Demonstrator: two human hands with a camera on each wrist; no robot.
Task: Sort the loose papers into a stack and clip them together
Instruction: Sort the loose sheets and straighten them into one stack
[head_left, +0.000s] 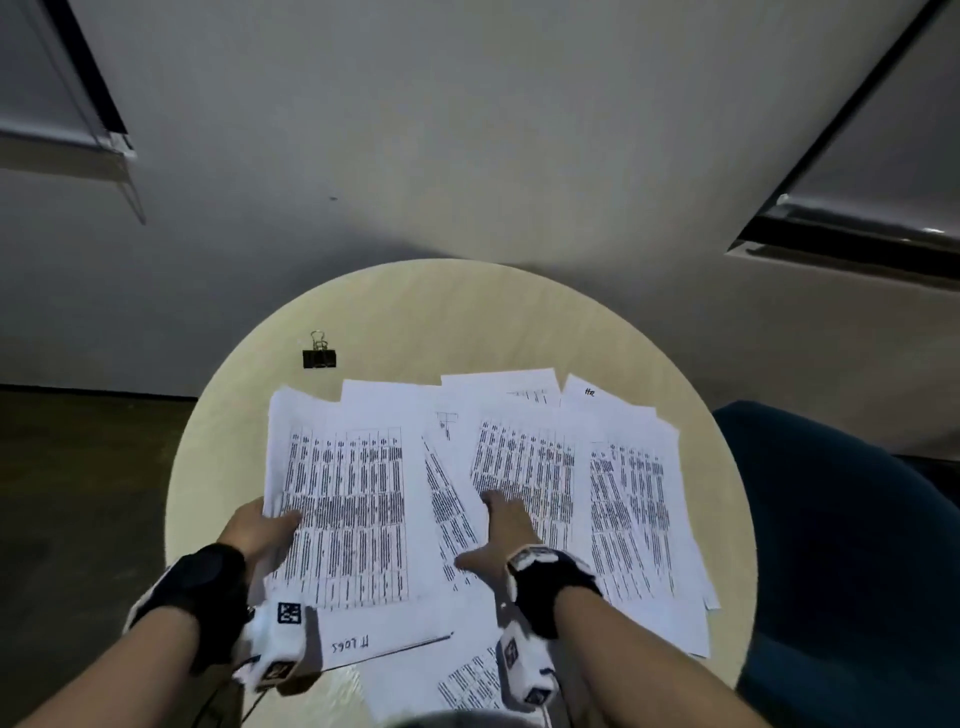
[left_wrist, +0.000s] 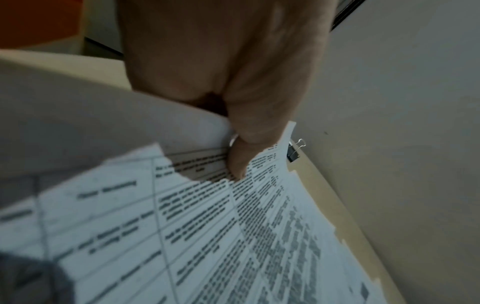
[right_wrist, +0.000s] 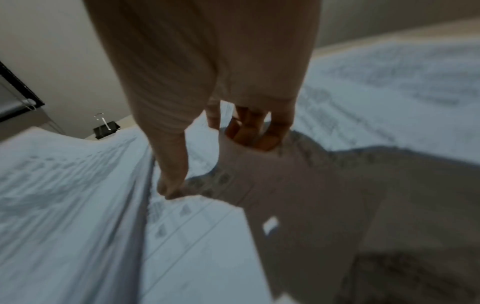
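Observation:
Printed sheets lie spread across the round table (head_left: 415, 312). My left hand (head_left: 265, 525) grips the left edge of a sheaf of papers (head_left: 353, 499), thumb on top and fingers beneath; in the left wrist view that hand (left_wrist: 233, 92) pinches the raised sheaf (left_wrist: 207, 226). My right hand (head_left: 506, 525) lies flat on the loose sheets (head_left: 623, 493), fingers stretched out and thumb splayed. In the right wrist view a sheet (right_wrist: 285, 185) buckles up under the right hand (right_wrist: 207, 72) and hides the fingertips. A black binder clip (head_left: 319, 357) (left_wrist: 294, 153) (right_wrist: 105, 128) stands alone at the far left.
A dark blue chair (head_left: 841, 519) stands against the table's right side. Bare tabletop shows along the far edge around the clip. Some sheets hang over the near edge (head_left: 467, 686). A grey wall rises behind the table.

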